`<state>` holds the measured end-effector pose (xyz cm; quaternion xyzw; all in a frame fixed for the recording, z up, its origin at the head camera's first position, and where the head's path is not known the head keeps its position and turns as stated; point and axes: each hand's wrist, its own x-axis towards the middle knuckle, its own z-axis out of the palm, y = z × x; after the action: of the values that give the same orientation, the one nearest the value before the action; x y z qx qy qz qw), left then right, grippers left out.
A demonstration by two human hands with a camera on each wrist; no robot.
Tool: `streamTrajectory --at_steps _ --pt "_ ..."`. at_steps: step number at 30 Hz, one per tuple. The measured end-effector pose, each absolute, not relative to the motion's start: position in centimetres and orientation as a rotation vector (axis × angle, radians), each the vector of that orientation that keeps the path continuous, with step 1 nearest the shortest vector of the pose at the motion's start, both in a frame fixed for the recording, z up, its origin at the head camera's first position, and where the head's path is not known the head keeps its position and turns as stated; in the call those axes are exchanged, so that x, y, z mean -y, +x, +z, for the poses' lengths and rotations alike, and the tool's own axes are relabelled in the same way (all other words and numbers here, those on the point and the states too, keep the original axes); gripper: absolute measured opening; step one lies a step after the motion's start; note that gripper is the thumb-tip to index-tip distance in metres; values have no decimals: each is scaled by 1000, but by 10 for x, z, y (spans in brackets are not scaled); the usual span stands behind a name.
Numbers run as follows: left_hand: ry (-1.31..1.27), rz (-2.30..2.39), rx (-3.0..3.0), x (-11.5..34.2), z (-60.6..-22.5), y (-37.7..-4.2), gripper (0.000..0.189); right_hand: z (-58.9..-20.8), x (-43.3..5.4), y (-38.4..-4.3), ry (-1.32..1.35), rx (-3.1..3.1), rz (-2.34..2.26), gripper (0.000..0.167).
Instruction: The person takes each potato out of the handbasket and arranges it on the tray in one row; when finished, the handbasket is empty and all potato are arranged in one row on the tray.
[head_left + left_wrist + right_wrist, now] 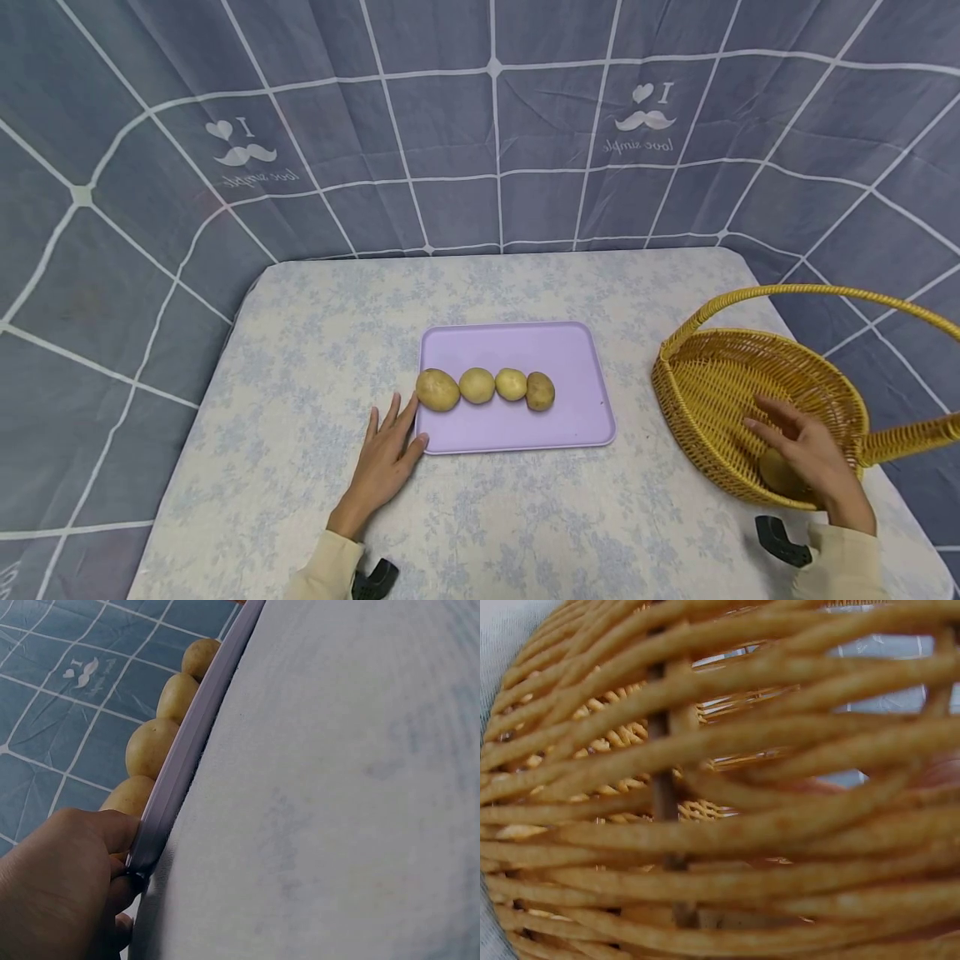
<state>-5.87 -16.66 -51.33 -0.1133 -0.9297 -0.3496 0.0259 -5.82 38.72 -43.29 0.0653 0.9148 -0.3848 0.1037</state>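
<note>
Several potatoes lie in a row on a lilac tray [517,429]. The largest potato [437,390] is at the left rim and a smaller, browner potato [540,392] ends the row on the right. My left hand [386,458] rests at the tray's left side, fingers spread, with the thumb at the near corner; the left wrist view shows the thumb against the rim. On the right, my right hand [810,446] reaches into a yellow wicker basket [675,408], its fingers loosely bent. A potato [780,475] lies beneath that hand, partly hidden by it.
The basket's tall handle [817,290] arches over its opening. A pale floral cloth [525,508] covers the table. Behind and at the sides hangs a blue-grey checked curtain [450,125]. Basket weave [727,832] fills most of the right wrist view.
</note>
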Motion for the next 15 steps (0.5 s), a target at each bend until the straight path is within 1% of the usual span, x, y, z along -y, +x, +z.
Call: streamTrajectory --at_steps 15 --pt "-343 -1083 2889 167 -512 -59 63 -430 -395 -62 305 -2552 -956 83"
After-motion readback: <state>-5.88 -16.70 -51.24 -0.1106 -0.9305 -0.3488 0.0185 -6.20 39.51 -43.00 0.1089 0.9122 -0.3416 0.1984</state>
